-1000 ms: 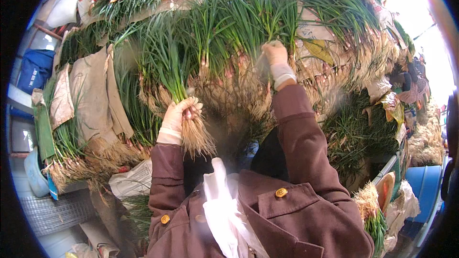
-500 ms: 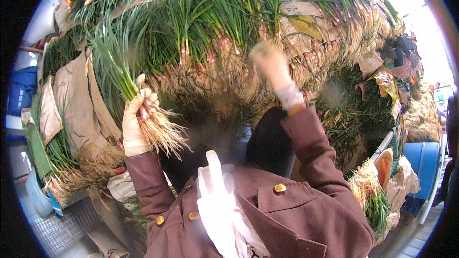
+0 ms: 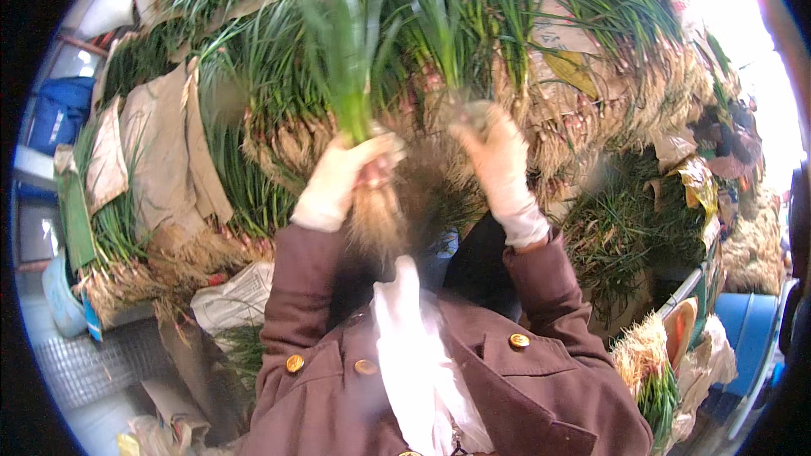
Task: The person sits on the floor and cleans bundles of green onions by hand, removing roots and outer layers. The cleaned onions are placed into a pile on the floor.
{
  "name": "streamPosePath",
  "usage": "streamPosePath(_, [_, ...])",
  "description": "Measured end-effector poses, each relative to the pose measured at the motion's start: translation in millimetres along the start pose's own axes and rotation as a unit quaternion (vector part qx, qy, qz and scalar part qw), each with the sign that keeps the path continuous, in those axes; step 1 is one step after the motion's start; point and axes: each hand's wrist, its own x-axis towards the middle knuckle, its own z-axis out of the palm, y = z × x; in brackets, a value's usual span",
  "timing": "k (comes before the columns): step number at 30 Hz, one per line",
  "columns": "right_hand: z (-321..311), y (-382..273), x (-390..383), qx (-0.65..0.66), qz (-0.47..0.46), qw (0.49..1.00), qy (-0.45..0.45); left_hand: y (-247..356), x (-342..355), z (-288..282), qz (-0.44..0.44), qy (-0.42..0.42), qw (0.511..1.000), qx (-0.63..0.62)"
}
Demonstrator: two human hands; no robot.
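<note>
The onion bunch, leaves pointing away and roots back, sits tight in the left hand by the onion heap's near edge, with the right hand nearby on its right, fingers bent, any hold too blurry to tell.

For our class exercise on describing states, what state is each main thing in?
Left hand: closed, gripping
Held spring onions: bunched, roots attached
Right hand: fingers bent, grip too blurred to tell
Spring onion pile: spread out, roots toward the person
Brown sheet: lying over leaves
</note>
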Motion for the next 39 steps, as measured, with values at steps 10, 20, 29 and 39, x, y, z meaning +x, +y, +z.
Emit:
streamPosePath(10, [26,22,-18,0.186,-0.046,0.969,-0.157,-32,0,-10,-0.041,-0.031,0.999,0.001])
streamPosePath(20, [74,27,-21,0.184,-0.090,0.954,-0.219,-29,-17,-16,-0.035,-0.064,0.997,0.029])
streamPosePath(29, [16,54,-4,0.072,0.098,0.929,-0.349,-44,-31,-42,0.010,-0.074,0.996,-0.046])
streamPosePath(39, [30,13,-35,0.241,0.037,0.897,-0.369,-41,-23,-42,0.016,-0.005,0.998,-0.060])
